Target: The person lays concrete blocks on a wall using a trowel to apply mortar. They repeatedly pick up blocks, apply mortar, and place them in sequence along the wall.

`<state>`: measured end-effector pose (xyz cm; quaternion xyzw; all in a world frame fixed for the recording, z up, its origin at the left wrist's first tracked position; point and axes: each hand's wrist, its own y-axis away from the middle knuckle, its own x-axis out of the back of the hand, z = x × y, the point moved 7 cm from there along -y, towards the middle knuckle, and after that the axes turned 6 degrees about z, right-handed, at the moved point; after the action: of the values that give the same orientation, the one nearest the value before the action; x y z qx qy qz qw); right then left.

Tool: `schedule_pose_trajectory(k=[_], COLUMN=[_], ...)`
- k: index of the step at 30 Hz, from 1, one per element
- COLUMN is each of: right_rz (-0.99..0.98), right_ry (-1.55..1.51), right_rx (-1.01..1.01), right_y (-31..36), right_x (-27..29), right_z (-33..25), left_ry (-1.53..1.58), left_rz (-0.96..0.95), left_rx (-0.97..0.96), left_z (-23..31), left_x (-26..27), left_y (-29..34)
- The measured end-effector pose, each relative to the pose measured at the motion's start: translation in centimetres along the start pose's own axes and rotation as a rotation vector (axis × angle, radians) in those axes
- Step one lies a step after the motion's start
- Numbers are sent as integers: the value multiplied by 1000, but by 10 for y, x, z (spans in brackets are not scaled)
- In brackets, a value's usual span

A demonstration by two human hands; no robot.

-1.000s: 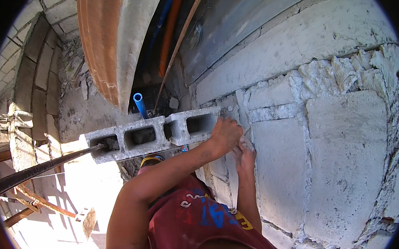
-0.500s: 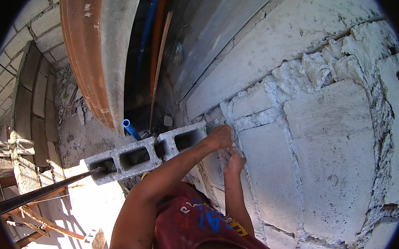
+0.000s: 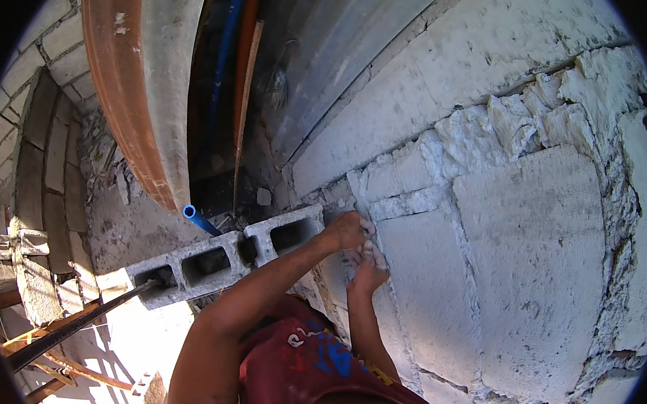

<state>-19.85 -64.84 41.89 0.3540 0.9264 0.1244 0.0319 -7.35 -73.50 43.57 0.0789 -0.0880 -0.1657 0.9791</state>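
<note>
Both my hands are close together at the seam where a row of hollow concrete blocks [image 3: 213,262] meets the rough concrete block wall [image 3: 434,261]. My left hand [image 3: 347,232] is above, its fingers curled in toward the wall. Just below it is my right hand [image 3: 367,276], fingers bent upward and bunched near the left hand's fingertips. Pale grey dust or mortar seems to coat the fingers. Whatever they may hold is hidden or too small to make out. The block row runs leftward from my hands, its hollow cores facing up.
A black bar [image 3: 75,328] reaches the row's left end. Behind the row stand a blue pipe [image 3: 200,220], a curved rusty metal sheet [image 3: 126,88] and a thin wooden strip [image 3: 246,102]. Grey corrugated sheeting [image 3: 357,55] leans along the wall. Rubble [image 3: 112,169] lies at the far left.
The whole view has shifted slightly, so the scene sits a little further left and lower. My hands stay at the same seam; the right hand's fingers are bunched closer beneath the left.
</note>
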Motion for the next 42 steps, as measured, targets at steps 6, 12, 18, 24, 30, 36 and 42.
schedule_pose_trajectory(k=[6, 12, 18, 24, 30, 36, 42], right_rz=[-41, 20, -109, -425, -579, -689, -1001], right_ry=[-48, -100, -81, 119, 599, 664, 772], right_rx=[59, 72, 177, 264, 394, 684, 739], right_y=[-1, -7, -7, -12, 20, 43, 57], right_x=[-3, 4, 7, 21, 18, -27, -101], right_z=[2, 11, 8, 34, -9, -157, -169], left_ry=[-216, -374, -461, -249, -497, -549, -479], left_rz=[37, -4, 147, 624, 272, 86, 81], left_rx=[-4, 69, -80, -62, 26, 147, 165], left_z=[-8, -4, 59, 59, 11, 13, 4], left_x=[-6, -16, 39, 149, 117, 110, 157], left_y=[-10, -1, 45, 112, 55, 25, 100])
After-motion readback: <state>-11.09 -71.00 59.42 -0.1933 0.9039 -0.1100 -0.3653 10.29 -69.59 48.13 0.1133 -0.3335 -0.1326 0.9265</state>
